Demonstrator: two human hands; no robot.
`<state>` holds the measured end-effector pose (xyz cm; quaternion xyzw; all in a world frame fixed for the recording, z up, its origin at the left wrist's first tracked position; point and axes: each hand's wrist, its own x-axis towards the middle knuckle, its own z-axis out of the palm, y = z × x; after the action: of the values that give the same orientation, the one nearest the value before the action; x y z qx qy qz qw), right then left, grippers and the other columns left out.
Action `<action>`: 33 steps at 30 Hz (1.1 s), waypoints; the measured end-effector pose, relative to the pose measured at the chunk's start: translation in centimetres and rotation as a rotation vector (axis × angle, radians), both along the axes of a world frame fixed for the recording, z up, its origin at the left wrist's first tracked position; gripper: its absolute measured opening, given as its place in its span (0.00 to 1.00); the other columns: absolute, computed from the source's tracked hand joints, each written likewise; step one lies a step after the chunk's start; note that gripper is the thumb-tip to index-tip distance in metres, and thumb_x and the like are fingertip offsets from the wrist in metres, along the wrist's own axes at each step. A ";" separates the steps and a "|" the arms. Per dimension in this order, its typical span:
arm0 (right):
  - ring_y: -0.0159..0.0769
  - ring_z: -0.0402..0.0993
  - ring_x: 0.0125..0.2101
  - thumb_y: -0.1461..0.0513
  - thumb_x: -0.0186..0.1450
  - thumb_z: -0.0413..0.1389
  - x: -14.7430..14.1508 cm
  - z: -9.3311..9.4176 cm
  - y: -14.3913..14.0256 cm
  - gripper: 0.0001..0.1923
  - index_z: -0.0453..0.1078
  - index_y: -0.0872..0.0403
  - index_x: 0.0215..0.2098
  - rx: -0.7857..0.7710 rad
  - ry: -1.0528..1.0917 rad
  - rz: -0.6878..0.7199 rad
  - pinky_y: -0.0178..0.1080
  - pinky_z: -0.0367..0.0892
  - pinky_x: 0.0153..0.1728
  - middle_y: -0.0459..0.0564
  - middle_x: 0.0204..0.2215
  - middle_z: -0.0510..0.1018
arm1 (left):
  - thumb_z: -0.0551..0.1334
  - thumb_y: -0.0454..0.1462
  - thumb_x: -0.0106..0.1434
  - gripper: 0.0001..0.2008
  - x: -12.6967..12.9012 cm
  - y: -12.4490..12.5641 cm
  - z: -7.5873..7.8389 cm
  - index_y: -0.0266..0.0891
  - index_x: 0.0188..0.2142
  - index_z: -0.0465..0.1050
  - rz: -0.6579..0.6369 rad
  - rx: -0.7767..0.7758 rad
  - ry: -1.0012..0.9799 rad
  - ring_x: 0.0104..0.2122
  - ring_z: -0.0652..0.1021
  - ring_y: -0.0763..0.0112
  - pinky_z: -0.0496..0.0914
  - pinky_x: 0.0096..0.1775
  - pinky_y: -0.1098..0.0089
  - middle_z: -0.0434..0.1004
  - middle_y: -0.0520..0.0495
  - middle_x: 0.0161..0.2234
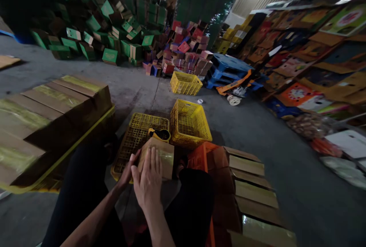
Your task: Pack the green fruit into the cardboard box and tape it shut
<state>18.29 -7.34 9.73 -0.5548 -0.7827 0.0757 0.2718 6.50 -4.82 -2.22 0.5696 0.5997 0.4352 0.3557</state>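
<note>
A small brown cardboard box (pixel 167 155) with a strip of shiny tape across its top sits between my knees, on the near part of an upside-down yellow plastic crate (pixel 137 126). My right hand (pixel 150 176) lies flat over the box top, fingers stretched out. Against the box's left side rests my left hand (pixel 130 170); its fingers look extended, though some are partly hidden. Just beyond the box, a yellow and black tape dispenser (pixel 158 134) lies on the crate.
Closed cartons (pixel 54 98) in a yellow crate stand at my left. Flat-topped cartons (pixel 256 193) fill an orange crate (pixel 200 157) at my right. Yellow crates (pixel 190 123) stand ahead. Farther off are green boxes (pixel 110 56), blue pallets (pixel 228 65) and an orange pallet jack (pixel 234 83).
</note>
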 end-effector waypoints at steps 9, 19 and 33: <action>0.47 0.51 0.70 0.56 0.75 0.43 -2.3 0.1 0.3 0.30 0.50 0.58 0.72 -0.038 0.054 0.104 0.54 0.55 0.67 0.57 0.69 0.59 | 0.32 0.57 0.72 0.39 -1.6 -3.3 6.5 0.38 0.71 0.55 -0.042 0.079 -0.180 0.70 0.57 0.56 0.54 0.69 0.54 0.64 0.44 0.66; 0.44 0.54 0.69 0.57 0.76 0.42 1.1 0.8 -0.7 0.26 0.58 0.56 0.69 0.014 -0.116 0.135 0.54 0.48 0.69 0.54 0.68 0.62 | 0.41 0.58 0.72 0.34 -2.6 -3.2 6.0 0.47 0.71 0.52 -0.213 0.349 0.081 0.71 0.52 0.52 0.49 0.69 0.46 0.52 0.46 0.71; 0.43 0.57 0.68 0.55 0.77 0.43 7.3 -1.9 -0.6 0.29 0.50 0.56 0.73 0.021 0.012 0.006 0.51 0.60 0.65 0.56 0.68 0.61 | 0.43 0.48 0.76 0.28 -3.2 -3.1 7.4 0.46 0.71 0.51 -0.186 0.384 0.426 0.71 0.50 0.55 0.54 0.67 0.47 0.55 0.46 0.71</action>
<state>25.54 -7.93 7.80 -0.5491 -0.7835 0.0716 0.2821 3.26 -7.96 5.15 0.7574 0.5128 0.3768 0.1464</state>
